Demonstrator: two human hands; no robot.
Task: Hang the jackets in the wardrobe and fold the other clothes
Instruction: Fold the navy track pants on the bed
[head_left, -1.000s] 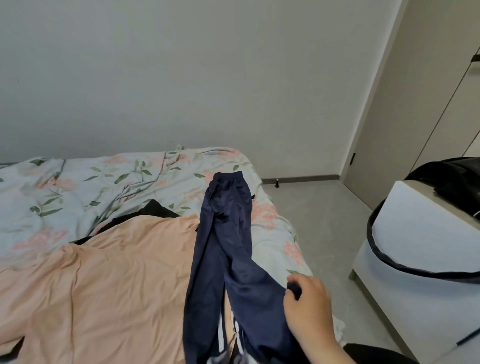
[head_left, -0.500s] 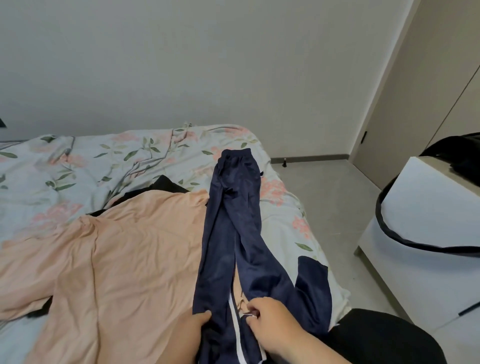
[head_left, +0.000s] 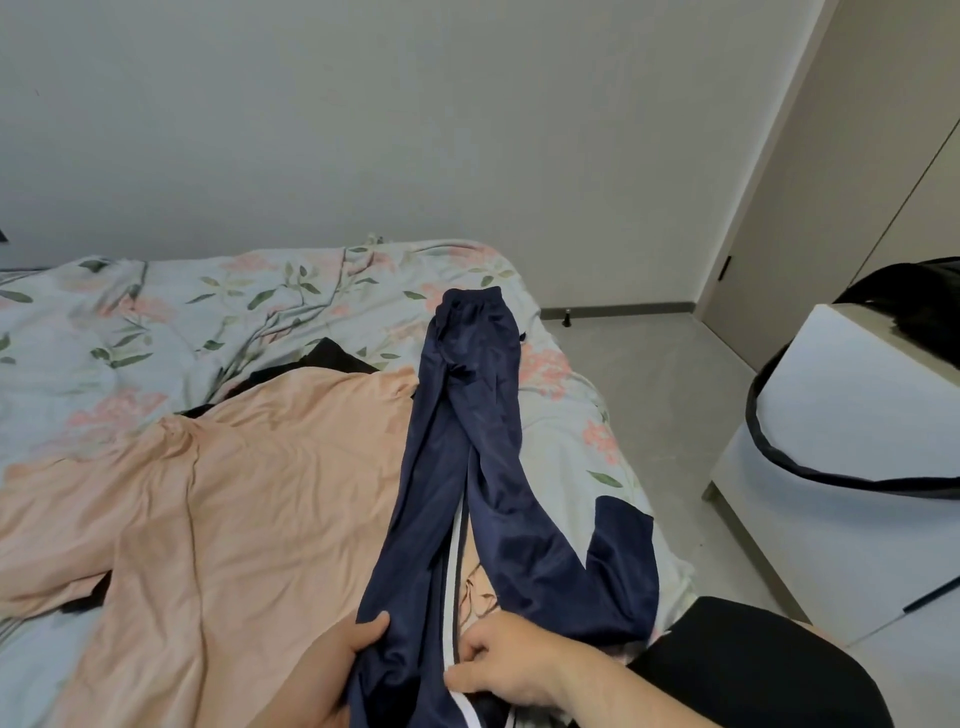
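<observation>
While the trousers (head_left: 467, 441) run lengthwise away to the far side, left hand (head_left: 332, 670) grips one leg, right hand (head_left: 506, 660) pinches the other.

- A plain pale grey wall (head_left: 363, 114) is being shown behind the bed, evenly and softly lit.
- A bed (head_left: 156, 312) is being covered by a pale floral sheet with pink blossoms and green leaves.
- The floor (head_left: 649, 395) is being seen as grey and smooth, right of the bed.
- A dark skirting strip (head_left: 618, 310) is being run along the wall's foot, with a small door stop (head_left: 569, 318) just beside it.
- Beige cupboard doors (head_left: 810, 182) are being shown at the right.
- A white cabinet (head_left: 841, 467) is being kept near the bed's right side.
</observation>
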